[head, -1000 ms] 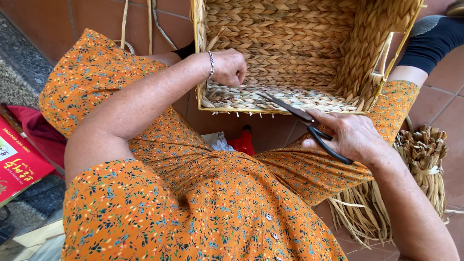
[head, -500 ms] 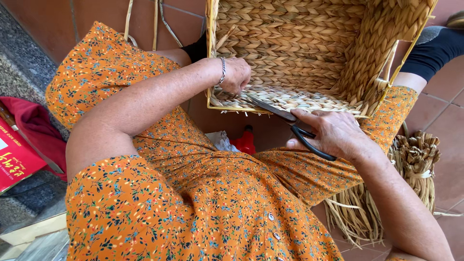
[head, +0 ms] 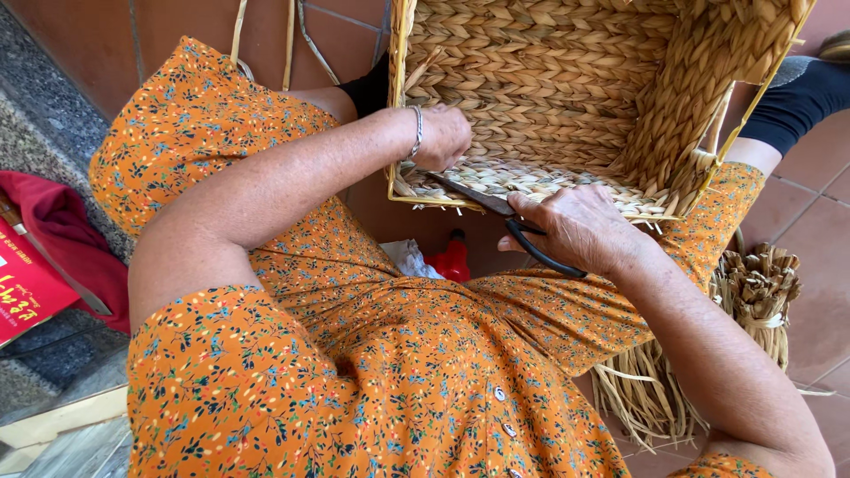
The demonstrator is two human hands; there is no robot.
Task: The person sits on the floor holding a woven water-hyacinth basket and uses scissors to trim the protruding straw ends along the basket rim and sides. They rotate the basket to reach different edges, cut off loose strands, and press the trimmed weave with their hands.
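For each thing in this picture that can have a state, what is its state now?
Woven basket: tipped on its side, opening toward the person, resting on the knees.
Scissors: held in the right hand, blades nearly shut, tips at the basket's rim.
Left hand: closed on the rim.
Bundle of dried straw: tied, lying on the floor.

Red flat package (head: 22, 288) at left edge, low on ground beside orange-dressed knee; rectangular, partly cut off by frame, tilted. Yellow lettering and small white patch on red face. Dark red cloth (head: 62, 226) lies just above, touching it. No signs, no screens.
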